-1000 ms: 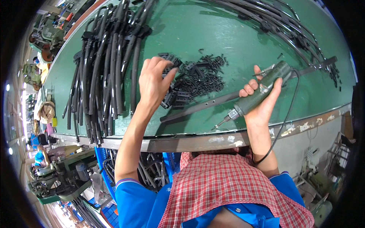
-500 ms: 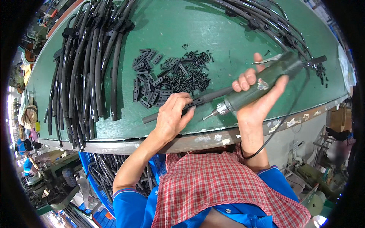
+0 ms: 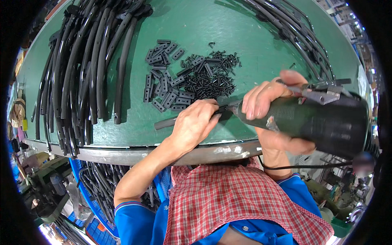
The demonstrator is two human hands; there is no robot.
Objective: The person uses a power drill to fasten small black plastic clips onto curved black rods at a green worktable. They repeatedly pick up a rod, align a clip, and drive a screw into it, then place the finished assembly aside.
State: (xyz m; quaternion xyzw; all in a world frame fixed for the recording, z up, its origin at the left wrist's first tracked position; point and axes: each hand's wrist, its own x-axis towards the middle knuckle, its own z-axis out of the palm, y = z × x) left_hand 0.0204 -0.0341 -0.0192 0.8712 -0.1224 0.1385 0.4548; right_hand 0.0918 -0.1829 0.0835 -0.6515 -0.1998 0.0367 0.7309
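One green counter (image 3: 245, 24) carried two groups of curved black tubes: roughly a dozen at upper left (image 3: 81, 69), several at upper right (image 3: 294, 28). One pile of small black brackets (image 3: 163, 83) and one pile of black screws (image 3: 212, 75), both too numerous to count, lay at centre. One electric screwdriver (image 3: 318, 120) was present.

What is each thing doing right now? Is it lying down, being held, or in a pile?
Left hand: closed, pinching something small at the tool tip.
Right hand: wrapped around the power screwdriver.
Power screwdriver: held level, tip at the left hand.
Curved black tube: lying under the left hand.
Black screws: loose pile.
Flat black brackets: scattered heap.
Long black tubes: lying side by side.
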